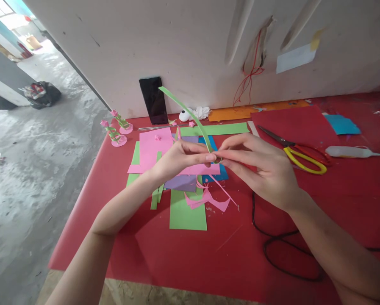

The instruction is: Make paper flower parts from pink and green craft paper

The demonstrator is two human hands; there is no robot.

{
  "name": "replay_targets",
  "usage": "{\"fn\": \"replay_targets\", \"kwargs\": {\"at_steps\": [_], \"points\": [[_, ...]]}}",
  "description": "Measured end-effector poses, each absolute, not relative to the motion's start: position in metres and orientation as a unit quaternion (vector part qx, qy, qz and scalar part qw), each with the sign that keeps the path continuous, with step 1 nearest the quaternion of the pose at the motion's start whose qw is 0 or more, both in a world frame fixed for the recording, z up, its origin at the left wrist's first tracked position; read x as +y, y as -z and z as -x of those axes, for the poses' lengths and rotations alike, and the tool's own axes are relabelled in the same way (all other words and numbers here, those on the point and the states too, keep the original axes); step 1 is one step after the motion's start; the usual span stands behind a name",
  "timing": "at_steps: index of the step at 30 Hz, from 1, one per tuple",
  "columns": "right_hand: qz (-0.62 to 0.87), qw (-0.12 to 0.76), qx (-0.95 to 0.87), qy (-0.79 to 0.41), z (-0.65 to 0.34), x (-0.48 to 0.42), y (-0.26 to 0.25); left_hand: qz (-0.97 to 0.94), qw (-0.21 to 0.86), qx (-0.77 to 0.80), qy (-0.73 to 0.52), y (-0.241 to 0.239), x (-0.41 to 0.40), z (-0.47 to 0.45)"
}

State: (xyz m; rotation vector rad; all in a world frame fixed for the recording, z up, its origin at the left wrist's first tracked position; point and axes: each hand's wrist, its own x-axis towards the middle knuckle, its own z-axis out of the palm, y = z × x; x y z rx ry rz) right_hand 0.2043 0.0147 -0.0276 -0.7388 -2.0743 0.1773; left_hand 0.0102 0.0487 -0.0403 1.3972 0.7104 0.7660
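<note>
Between both hands, above the table, is a green paper strip (190, 111) whose near end is curled into a small coil. My left hand (190, 156) pinches the strip by the coil between thumb and fingers. From the other side, the fingertips of my right hand (259, 167) close on the coiled end. The strip's free end arcs up and away to the left. Below the hands lie pink paper (154, 148), purple paper (181, 183), blue paper (220, 173) and green paper (188, 214), overlapping, with pink scraps (207, 198) on top.
Scissors (291, 150) and a glue bottle (350, 151) lie right on the red table (139, 250). A phone (153, 101) leans on the white wall behind. Two small paper flower stands (117, 137) are at the left edge. A dark cord (272, 241) loops near my right forearm.
</note>
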Motion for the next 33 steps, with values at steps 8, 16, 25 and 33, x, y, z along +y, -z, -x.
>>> {"fn": "replay_targets", "kwargs": {"at_steps": [8, 16, 25, 33], "points": [[0.317, 0.484, -0.813, -0.06, -0.202, 0.011, 0.027, -0.576, 0.681, 0.288, -0.349, 0.038, 0.043, -0.014], [0.315, 0.521, -0.787, 0.102, -0.195, 0.005, 0.032, -0.549, 0.694, 0.28, -0.372, 0.039, 0.032, -0.02], [0.3, 0.509, -0.793, 0.147, -0.197, 0.004, 0.034, -0.547, 0.699, 0.289, -0.358, 0.036, 0.029, -0.02], [0.262, 0.475, -0.834, 0.097, -0.203, 0.007, 0.028, -0.559, 0.698, 0.31, -0.323, 0.031, 0.03, -0.015]]}}
